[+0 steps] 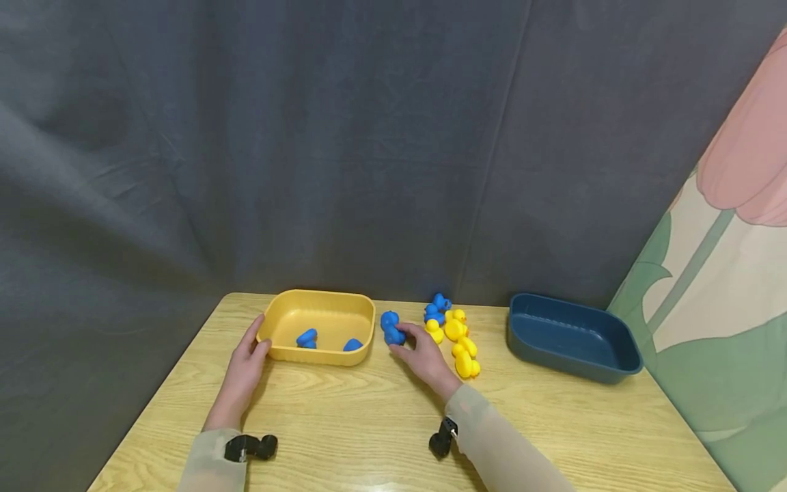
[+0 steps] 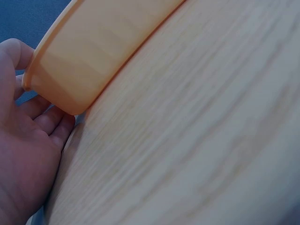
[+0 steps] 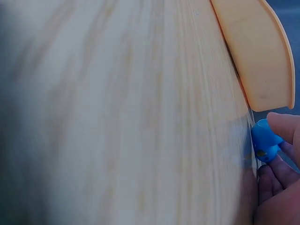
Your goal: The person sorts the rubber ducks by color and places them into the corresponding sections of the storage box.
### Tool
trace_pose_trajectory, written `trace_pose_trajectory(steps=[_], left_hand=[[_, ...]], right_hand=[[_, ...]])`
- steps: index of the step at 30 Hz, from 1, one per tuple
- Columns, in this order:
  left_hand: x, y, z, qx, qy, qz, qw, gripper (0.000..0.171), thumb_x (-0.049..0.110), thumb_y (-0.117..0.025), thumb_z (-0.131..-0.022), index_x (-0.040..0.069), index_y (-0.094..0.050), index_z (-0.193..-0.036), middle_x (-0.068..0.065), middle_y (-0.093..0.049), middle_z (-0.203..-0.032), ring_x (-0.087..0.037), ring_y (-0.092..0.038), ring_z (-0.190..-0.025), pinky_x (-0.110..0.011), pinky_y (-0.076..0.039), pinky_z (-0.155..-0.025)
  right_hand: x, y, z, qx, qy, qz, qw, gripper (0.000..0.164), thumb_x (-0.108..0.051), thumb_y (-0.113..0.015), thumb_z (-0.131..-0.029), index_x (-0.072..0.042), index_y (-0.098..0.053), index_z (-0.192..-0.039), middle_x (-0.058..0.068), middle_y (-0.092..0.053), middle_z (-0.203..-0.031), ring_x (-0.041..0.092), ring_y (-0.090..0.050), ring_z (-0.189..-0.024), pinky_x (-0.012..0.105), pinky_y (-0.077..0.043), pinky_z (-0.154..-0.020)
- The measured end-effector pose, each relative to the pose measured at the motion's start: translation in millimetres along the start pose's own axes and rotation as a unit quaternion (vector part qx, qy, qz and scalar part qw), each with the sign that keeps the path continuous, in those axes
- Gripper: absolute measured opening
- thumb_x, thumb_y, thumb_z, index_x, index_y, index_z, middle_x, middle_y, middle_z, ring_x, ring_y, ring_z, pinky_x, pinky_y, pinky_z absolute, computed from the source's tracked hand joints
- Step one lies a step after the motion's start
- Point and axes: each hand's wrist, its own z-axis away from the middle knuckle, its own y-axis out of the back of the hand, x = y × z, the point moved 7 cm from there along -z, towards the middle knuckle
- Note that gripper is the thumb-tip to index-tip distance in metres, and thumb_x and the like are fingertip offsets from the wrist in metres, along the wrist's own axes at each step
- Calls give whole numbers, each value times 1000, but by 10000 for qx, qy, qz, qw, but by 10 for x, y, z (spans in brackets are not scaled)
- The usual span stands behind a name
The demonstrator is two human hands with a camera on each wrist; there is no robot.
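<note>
My left hand (image 1: 242, 372) grips the left end of a yellow plastic bin (image 1: 335, 357), with its thumb and fingers about the corner and rim. Inside the bin, toward its near side, lie a blue toy duck (image 1: 307, 339) and another blue piece (image 1: 353, 345), mostly hidden by the near wall. Just right of the bin, my right hand (image 1: 425, 359) pinches a blue rubber duck (image 1: 390, 321) between thumb and fingers. In the right wrist view this blue duck (image 3: 264, 140) is close over the tabletop, beside the end of the bin (image 3: 262, 61).
Several yellow ducks (image 1: 465, 365) and a couple of blue ducks (image 1: 434, 314) cluster right of my right hand. A dark blue bin (image 1: 572, 365) stands farther right on the wooden table (image 1: 344, 424). A grey curtain (image 1: 369, 171) hangs behind the table's back edge.
</note>
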Motion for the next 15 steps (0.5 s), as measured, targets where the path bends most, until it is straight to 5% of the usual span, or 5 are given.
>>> trace_pose_trajectory(steps=[15], left_hand=[[16,6,20,38,-31,11,10000,70,22,-46,-117,26,-13,-180,-7,-12,-185,-31,-12,-169,-53,-17,-135]], right_hand=[[100,-10,-50,143,509,181,9984,37,-20,-75,-108,-4,-71,-140,19,-66,-140,37,-63,-129,52,-51,-116]])
